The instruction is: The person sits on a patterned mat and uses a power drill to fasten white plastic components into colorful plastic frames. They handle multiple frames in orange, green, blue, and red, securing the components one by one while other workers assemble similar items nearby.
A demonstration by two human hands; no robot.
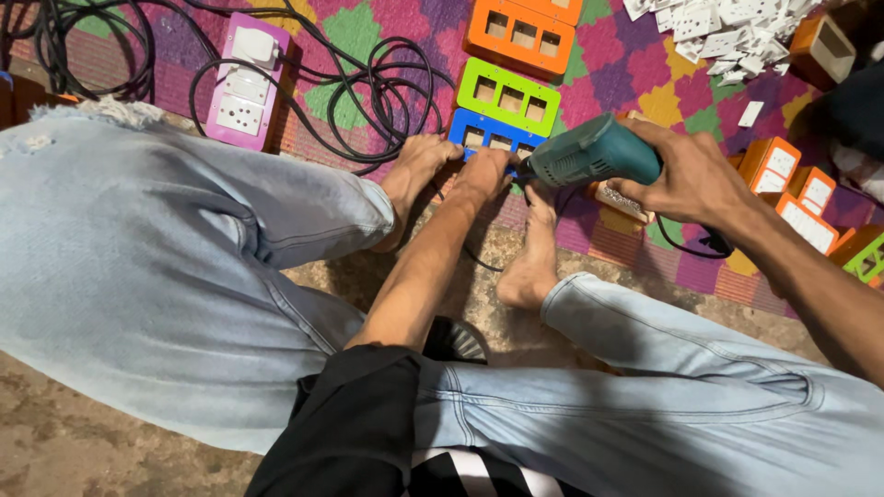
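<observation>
Head view, person seated on floor, knees in pale jeans spread L and R.

R hand (686,175): grip clenched round a teal electric drill (589,155), held roughly level, nose pointing left at the near edge of the blue switch-box frame (486,134). Drill's black cord (686,247) drops below the wrist.

L hand (481,175): arm runs out between the legs, palm pressed down on the near end of the blue frame, just beside the drill nose. Fingers mostly hidden; can't tell whether the grip is closed on the frame or only resting flat.

Blue frame lies on the patterned mat (635,64), centre of scene. Both bare feet flank it: one foot (414,179) to the left, toes touching the frame, other foot (534,248) near and to the right, under the drill.

Far of the blue frame: green frame (508,96), then orange frame (521,35), lined up touching or nearly so.

Far left: pink extension board w/ white sockets (246,81), black cable coils (368,92) beside it.

Far right: heap of white socket inserts (727,28). R side: several orange boxes w/ white plates (792,189), behind the R forearm.

Near floor: bare concrete (55,433).
</observation>
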